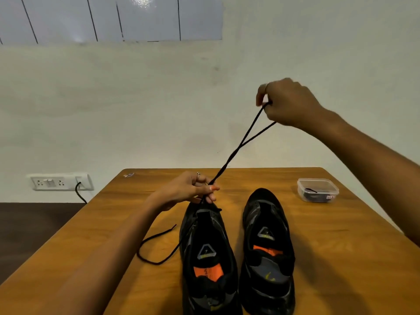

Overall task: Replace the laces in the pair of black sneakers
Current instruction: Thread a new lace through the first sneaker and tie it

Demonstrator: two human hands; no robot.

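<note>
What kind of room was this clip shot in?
Probably a plain indoor room, such as an office or a home workspace: a wooden table set against a bare white wall, a switch and socket panel low on it, and a glossy board above.

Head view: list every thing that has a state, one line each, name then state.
left sneaker: upright on the table, lace run through near the toe only
right sneaker: upright, no lace visible
black lace: pulled taut upward, one end loose on the table
plastic container: upright, dark contents inside
left hand: pinches the lace
right hand: grips the lace, raised
</note>
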